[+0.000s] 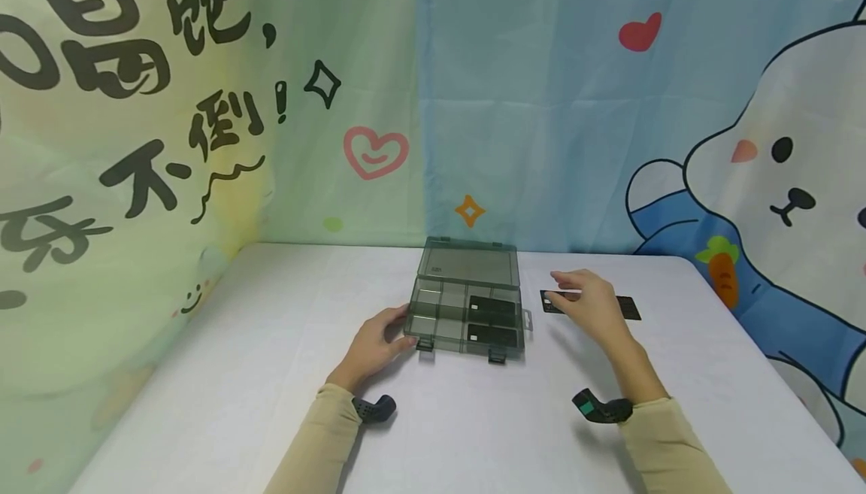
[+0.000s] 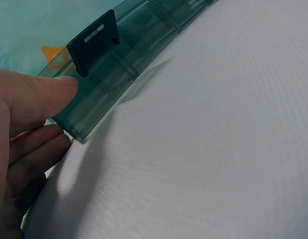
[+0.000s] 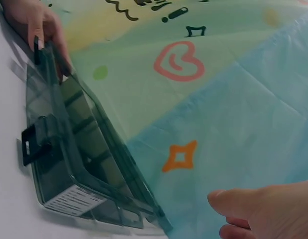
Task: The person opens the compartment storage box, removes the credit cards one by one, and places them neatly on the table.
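Observation:
A translucent dark green plastic compartment box stands on the table with its lid raised at the back. My left hand holds the box's front left corner; in the left wrist view the thumb lies on the front wall beside a latch. Two flat black cards lie in the right-hand compartments, a rear one and a front one. My right hand is over black card-like pieces right of the box and hides their middle. In the right wrist view its fingers are extended, with nothing seen between them.
The white table reaches back to a printed curtain. Two latches hang from the box's front, one left and one right. A small loop handle sticks out on the box's right side.

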`<state>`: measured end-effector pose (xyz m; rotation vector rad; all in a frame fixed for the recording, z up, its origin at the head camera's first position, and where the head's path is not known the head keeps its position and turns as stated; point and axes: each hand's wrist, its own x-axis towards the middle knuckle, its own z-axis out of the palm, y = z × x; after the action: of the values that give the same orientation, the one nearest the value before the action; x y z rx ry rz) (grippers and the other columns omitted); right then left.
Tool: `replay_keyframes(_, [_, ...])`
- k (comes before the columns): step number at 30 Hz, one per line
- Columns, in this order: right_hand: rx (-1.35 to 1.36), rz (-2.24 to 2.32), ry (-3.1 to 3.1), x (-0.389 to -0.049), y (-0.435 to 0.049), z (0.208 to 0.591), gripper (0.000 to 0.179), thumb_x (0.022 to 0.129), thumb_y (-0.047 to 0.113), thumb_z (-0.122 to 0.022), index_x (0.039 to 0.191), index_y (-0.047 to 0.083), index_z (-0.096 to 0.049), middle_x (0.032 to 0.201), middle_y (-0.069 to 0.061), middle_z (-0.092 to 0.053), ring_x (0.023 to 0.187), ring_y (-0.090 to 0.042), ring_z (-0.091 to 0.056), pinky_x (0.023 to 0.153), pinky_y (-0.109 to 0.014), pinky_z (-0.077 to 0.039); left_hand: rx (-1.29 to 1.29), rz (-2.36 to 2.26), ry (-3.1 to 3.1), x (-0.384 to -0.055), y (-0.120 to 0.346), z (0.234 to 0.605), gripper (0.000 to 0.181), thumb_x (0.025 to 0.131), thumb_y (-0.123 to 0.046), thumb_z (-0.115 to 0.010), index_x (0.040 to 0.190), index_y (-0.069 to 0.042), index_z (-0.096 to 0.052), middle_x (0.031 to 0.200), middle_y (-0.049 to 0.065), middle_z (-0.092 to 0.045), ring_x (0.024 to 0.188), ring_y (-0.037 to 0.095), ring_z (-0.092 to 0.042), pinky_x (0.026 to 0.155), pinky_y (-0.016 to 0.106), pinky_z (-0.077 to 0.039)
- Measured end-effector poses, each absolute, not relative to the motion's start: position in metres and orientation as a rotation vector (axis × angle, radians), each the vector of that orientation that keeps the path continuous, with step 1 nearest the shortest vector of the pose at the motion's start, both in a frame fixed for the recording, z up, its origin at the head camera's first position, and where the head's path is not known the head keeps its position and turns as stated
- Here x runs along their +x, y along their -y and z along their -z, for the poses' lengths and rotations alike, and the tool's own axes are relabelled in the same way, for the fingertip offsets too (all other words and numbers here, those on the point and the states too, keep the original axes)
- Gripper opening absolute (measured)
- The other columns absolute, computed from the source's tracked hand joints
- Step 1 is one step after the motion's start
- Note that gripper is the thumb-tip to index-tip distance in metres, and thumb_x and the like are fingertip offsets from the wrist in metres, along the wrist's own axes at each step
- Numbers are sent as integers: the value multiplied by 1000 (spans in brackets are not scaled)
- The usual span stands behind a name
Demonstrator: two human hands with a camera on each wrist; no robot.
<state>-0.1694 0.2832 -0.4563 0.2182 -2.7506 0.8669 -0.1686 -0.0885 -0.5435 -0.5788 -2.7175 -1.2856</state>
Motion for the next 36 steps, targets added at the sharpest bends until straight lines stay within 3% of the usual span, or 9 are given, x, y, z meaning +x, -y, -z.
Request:
replay_keyframes(9, [334, -836, 2798, -175, -262, 457, 41, 85, 18, -70, 123, 4, -62, 119, -17, -63, 102, -35, -65, 86, -47, -56, -564, 1267, 2736, -170, 89, 542, 65, 81, -28, -71, 138, -8, -48, 130, 8, -60, 129, 28, -49, 114, 46, -33])
replay_keyframes(16, [427, -777, 2809, -179, -251, 461, 39, 84, 18, -72, 120, 6, -65, 117, -14, -65, 97, -33, -66, 81, -45, -57, -534, 1283, 2741, -170, 89, 542, 65, 80, -26, -72, 138, -10, -48, 130, 7, -61, 130, 27, -49, 115, 45, -32])
replay_keyframes(26, [546, -752, 2905, -185, -243, 475, 40, 84, 14, -71, 122, 3, -63, 114, -14, -65, 104, -31, -64, 83, -40, -58, -559, 1270, 2759, -169, 86, 547, 65, 81, -28, -71, 139, -10, -48, 131, 8, -60, 130, 28, -48, 115, 45, -32])
replay_keyframes(36, [577, -536, 3040, -202, -228, 469, 40, 84, 16, -71, 121, 5, -64, 111, -12, -66, 101, -29, -63, 84, -45, -55, -535, 1257, 2753, -169, 87, 545, 64, 81, -28, -71, 138, -9, -48, 131, 7, -60, 130, 28, -48, 115, 45, -32])
